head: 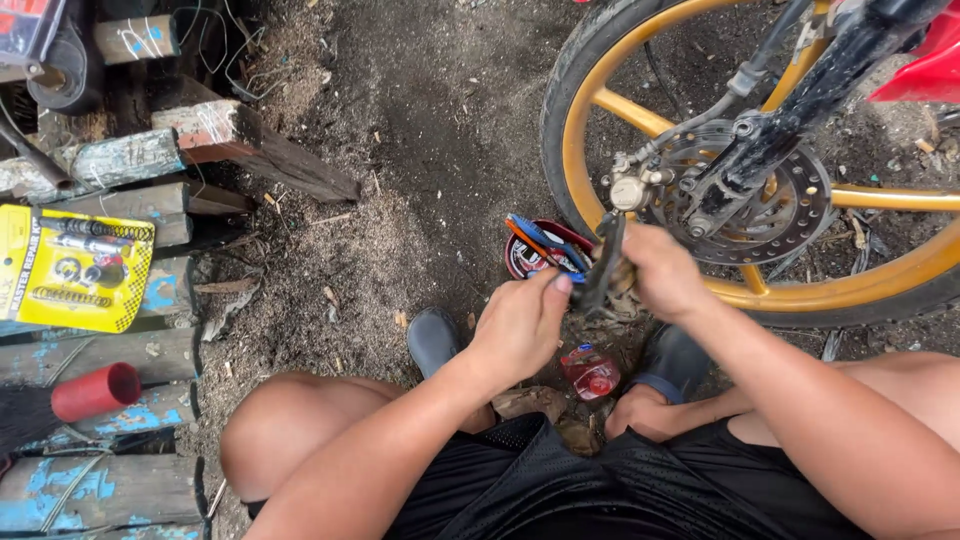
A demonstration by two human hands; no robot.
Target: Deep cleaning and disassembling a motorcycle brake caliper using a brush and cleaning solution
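My left hand (520,325) and right hand (660,270) both gripped a dark brake part (603,265) near the gold wheel (600,100), above a red tin (540,250).

Yellow blister pack (75,268) on planks, far left.

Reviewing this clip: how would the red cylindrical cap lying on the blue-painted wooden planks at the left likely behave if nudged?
The red cylindrical cap lies on its side, so it would probably roll. The worn blue-painted planks have gaps between them, which might catch it. It looks like hollow plastic, so likely light and stiff, though its material cannot be confirmed.
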